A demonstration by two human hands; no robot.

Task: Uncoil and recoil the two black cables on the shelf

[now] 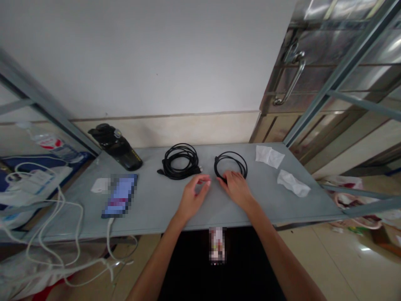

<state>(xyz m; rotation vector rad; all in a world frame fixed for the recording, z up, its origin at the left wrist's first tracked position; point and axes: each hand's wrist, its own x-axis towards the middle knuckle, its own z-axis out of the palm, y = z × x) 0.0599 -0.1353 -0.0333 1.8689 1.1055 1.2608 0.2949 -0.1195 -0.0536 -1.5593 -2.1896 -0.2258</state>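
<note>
**Two black coils on the desk, right hand on the smaller one**

And here's the smaller black coil [244,168], lying flat in a loose ring on the grey desk [156,209], right of centre and just beyond the near edge. The right hand [237,187] is on it, fingers over the near side of the ring; whether they pinch the strands or merely rest there, I cannot tell. That touch looks like a way to keep the loops together, as loose turns could spring apart.

Just to its left, the bigger black coil [171,170], thicker with turns, a pale plug [201,169] poking out on the right. The gap between the rings probably keeps their ends from tangling.

Now the left hand [191,198]: in front of the two coils, thumb and fingers curved towards each other with a narrow opening, nothing visible in them. It seems placed handy to either ring. Both forearms reach in from the near edge, angled inward, the right palm turned down, the left turned more on its side.

Further out, two crumpled white pieces [269,156] lie over on the right, apart from the coils. Away left, a dark bottle [115,146] leans in view near the wall [175,62], and a phone [121,195] lies nearer, a white cable [109,236] trailing over the edge.
</note>
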